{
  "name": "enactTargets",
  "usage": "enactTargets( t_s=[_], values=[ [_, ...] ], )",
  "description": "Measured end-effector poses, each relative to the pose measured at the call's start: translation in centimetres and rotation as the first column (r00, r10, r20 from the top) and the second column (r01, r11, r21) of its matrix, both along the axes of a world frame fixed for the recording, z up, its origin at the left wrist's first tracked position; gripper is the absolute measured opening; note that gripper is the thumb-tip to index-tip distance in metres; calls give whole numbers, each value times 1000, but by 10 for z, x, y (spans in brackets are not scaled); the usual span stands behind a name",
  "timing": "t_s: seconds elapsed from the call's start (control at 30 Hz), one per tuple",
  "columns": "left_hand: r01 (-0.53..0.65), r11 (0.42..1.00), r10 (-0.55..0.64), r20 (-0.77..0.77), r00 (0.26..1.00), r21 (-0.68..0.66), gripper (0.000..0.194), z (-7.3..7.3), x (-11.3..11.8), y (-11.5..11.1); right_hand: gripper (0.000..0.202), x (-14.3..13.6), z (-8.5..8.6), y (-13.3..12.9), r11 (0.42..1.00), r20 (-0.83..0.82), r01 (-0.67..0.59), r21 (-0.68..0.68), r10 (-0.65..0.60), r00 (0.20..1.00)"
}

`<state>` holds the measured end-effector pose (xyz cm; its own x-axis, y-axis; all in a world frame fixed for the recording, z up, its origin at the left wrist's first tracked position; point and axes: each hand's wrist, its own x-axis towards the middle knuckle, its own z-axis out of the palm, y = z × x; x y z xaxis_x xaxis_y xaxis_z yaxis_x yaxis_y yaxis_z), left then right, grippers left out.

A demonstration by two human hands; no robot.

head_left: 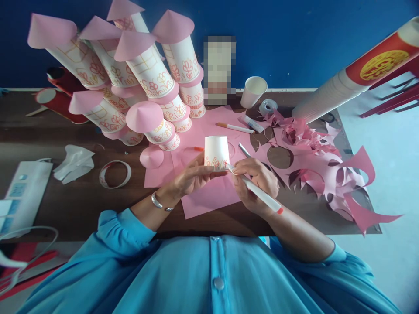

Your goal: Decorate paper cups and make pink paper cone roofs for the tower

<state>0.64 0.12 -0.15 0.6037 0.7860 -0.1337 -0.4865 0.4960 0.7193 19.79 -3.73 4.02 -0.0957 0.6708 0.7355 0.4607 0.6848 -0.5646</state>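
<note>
My left hand (196, 175) grips a white paper cup (216, 149) near its lower edge, thumb in front. Red flowers and grass strokes are drawn along the lower part of the cup. Between the fingers of my right hand (253, 181) is a white marker (262, 194) with a red end. Its tip meets the cup's lower right side. Pink paper (209, 198) lies under both hands. An orange-red cap (198, 148) shows just behind my left fingers. Part of a scissors-like metal tool (244, 149) sticks out behind my right hand.
At the back left stand several cup towers (150, 74) with pink cone roofs. Pink paper scraps (314, 165) cover the right side, beside a tall stack of paper cups (330, 96). An orange marker (235, 127), tape roll (268, 107) and single cup (253, 92) lie behind.
</note>
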Motion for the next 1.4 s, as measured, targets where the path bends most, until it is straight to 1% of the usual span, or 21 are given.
enactTargets(
  t_s=[0.17, 0.23, 0.33, 0.43, 0.57, 0.8, 1.03, 1.4],
  values=[
    [62, 997, -61, -13, 998, 39, 46, -2, -2, 0, 16, 0, -1, -1, 999, -4, -45, -11, 45, 999],
    [58, 998, -56, -49, 997, 34, 51, -1, -3, 0, 18, -1, -1, -1, 998, -6, -53, -20, 53, 999],
    [22, 1000, -22, -92, 996, 1, 56, 1, -2, 0, 18, -1, 1, -1, 997, -14, -71, -7, 71, 997],
    [26, 1000, -28, -93, 995, -18, 51, 3, -1, 1, 19, -1, 4, 0, 996, -26, -84, 16, 85, 996],
    [55, 998, -56, -66, 996, -9, 42, 5, -1, 2, 16, 0, 4, 0, 999, 8, -43, -8, 43, 999],
    [39, 998, -43, -96, 995, -41, 44, 6, -3, 0, 14, 1, 4, 0, 997, 44, -68, 23, 67, 997],
    [47, 998, -50, -91, 995, -39, 43, 5, -3, 1, 17, 0, 4, 1, 996, 50, -89, 9, 88, 995],
    [44, 998, -49, -95, 994, -55, 47, 4, -3, 1, 19, 0, 4, 2, 997, 54, -78, 3, 78, 995]
  ],
)
